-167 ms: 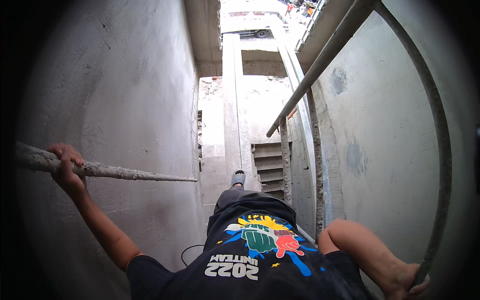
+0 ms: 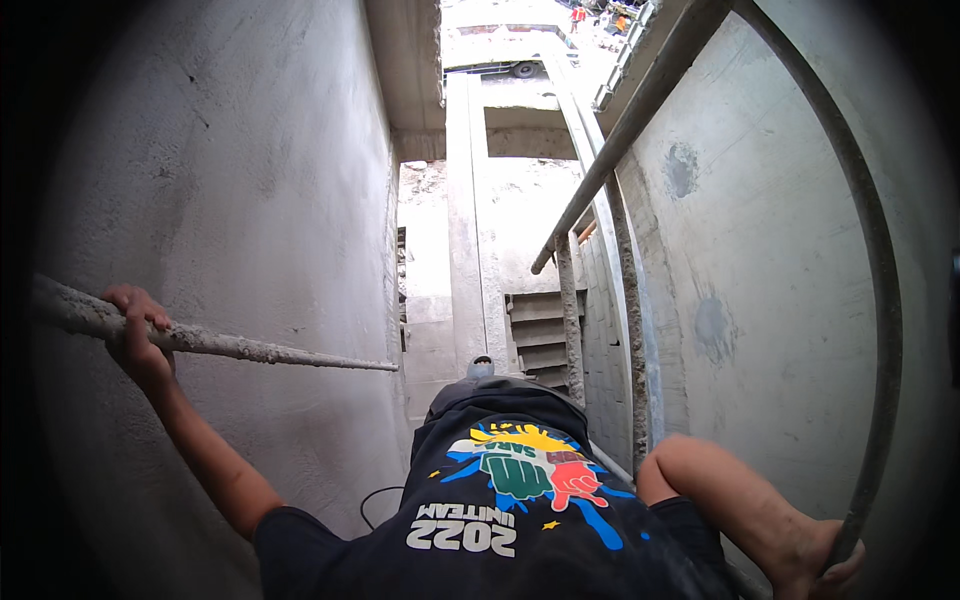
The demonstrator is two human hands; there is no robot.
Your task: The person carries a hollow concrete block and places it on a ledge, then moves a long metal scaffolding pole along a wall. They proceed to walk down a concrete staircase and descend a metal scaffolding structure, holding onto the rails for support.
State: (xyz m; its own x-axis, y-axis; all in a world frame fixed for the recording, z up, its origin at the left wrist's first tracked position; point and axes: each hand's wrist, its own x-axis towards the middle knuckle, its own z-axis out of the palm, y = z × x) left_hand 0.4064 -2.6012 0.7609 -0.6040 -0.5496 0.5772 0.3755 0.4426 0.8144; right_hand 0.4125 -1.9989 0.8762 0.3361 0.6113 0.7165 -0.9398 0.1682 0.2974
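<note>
At the far left, my left hand [image 2: 138,330] is closed around a cement-crusted pipe [image 2: 250,347] that runs across toward the left wall. My right hand [image 2: 832,560], low at the right, is wrapped round the lower part of a curved metal pipe [image 2: 885,300]. That pipe joins a straight slanting rail [image 2: 640,110] at its top. My arms are spread wide, with my dark printed shirt [image 2: 540,510] between them. Below my body the toe of a grey clog [image 2: 481,367] shows on a narrow pale plank or beam [image 2: 464,220]; my other foot is hidden.
Plastered walls rise on the left [image 2: 270,180] and right [image 2: 760,220]. Concrete steps [image 2: 540,330] lie far below, beside crusted upright posts [image 2: 628,300]. Past a concrete crossbeam [image 2: 525,135], a vehicle wheel [image 2: 524,70] and a person in red [image 2: 578,16] show outside.
The grey clog has drawn in toward my body and less of it shows. Both hands keep their grips, and the surroundings have shifted slightly in view.
</note>
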